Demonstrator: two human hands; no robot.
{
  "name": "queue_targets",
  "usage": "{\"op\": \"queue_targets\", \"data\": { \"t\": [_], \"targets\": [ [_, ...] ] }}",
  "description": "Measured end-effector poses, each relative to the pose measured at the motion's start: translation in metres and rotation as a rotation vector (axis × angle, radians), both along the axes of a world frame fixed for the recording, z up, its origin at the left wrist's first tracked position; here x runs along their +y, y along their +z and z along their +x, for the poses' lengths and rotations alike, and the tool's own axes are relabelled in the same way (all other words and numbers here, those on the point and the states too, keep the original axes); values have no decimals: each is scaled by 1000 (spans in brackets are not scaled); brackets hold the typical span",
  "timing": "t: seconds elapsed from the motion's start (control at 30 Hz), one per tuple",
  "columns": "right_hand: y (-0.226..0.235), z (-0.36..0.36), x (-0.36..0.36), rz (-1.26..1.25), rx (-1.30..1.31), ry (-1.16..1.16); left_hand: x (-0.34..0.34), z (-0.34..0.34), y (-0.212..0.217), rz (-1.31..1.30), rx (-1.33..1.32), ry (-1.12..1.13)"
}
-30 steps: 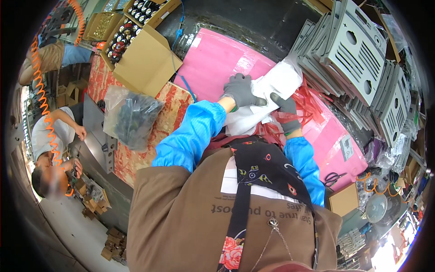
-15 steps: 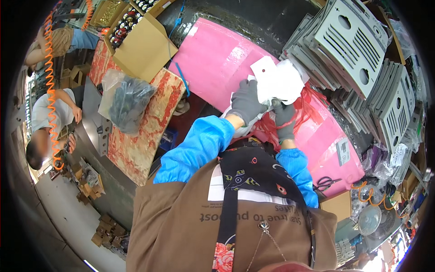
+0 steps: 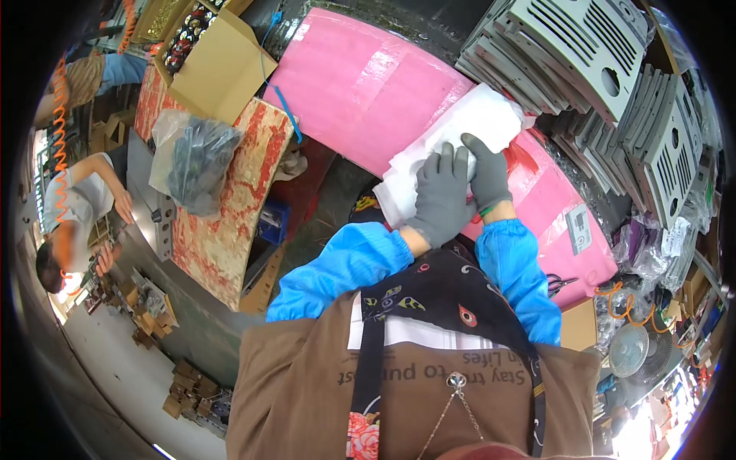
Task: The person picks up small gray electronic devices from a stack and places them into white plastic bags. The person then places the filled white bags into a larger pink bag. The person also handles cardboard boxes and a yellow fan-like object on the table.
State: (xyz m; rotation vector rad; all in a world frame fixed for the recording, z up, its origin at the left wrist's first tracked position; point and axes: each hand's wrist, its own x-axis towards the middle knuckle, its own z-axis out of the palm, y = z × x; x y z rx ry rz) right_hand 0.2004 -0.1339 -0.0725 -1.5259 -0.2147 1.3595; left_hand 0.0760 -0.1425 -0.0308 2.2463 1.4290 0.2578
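Far left: a co-worker [image 3: 73,207] in a white shirt, bent over a grey bench. Next right, a clear bag [image 3: 192,157] of dark parts lies on a red-and-gold board [image 3: 230,207], with an open carton [image 3: 218,65] just beyond it.

Centre: pink-covered desk [image 3: 360,84]. A white foam sheet [image 3: 460,138] lies across its near edge, running up toward the grey panels.

Left hand [image 3: 441,199], grey glove, blue sleeve: flat on the sheet's near part, palm down, fingers [image 3: 448,161] straight and close together. Presses rather than grips; nothing closed in it.

Right hand [image 3: 487,176], same glove, just beside the left and touching it. Fingers [image 3: 475,146] spread a little and laid over the sheet. Whether the tips curl round a fold, cannot tell.

The sheet lies under both palms and reaches past the fingertips.

Right: stacks of grey slotted panels [image 3: 583,54] at the desk's far right corner, the sheet's far end close against them.
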Motion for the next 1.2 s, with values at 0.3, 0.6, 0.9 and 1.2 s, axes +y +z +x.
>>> {"op": "queue_targets", "data": {
  "t": [0.3, 0.6, 0.9, 1.2],
  "targets": [
    [-18, 11, -24, 39, 147, -68, 115, -18, -54, -960, 26, -259],
    [-14, 20, -74, -448, -1212, 396, 55, 23, -31, -593, 120, -138],
    [-23, -8, -81, -103, -374, -76, 31, 6, -32, -1507, -770, 260],
    [59, -81, -9, 370, -346, 175, 55, -115, 48, -1007, -808, 434]
  ]
}}
